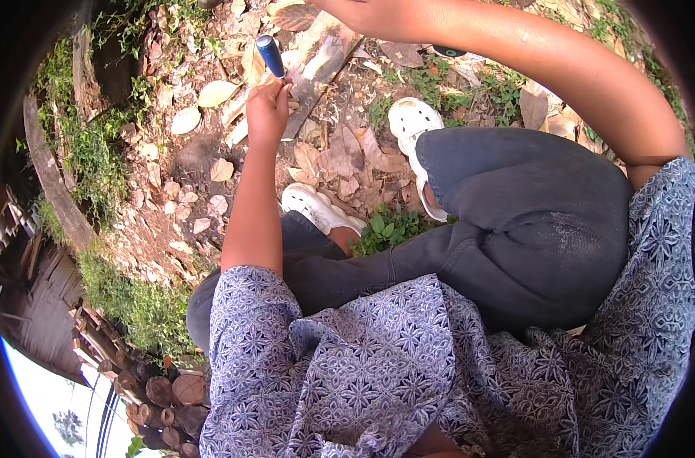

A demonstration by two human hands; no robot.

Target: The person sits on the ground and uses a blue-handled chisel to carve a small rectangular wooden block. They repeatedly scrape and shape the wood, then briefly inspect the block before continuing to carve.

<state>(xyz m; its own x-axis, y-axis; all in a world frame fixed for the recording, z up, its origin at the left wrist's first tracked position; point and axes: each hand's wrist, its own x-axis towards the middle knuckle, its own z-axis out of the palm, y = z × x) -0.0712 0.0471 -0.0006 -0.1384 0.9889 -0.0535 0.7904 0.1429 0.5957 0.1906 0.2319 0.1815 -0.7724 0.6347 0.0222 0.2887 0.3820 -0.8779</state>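
My left hand (267,111) is closed around a hand tool with a blue handle (269,55), whose rounded butt points up and away from me. The tool's working end is hidden by my fingers, so its exact kind does not show. Just beyond that hand, a weathered wooden board (324,57) lies on the ground, with pale wood pieces around it. My right arm reaches across the top of the view. Only the wrist and back part of my right hand (359,14) show at the upper edge; its fingers are cut off.
Dry leaves (346,156) and low green plants (393,229) cover the soil. My feet, in white clogs (317,208), stand close to the board. Stacked cut logs (160,391) are at the lower left, and a wooden post (88,72) stands at the upper left.
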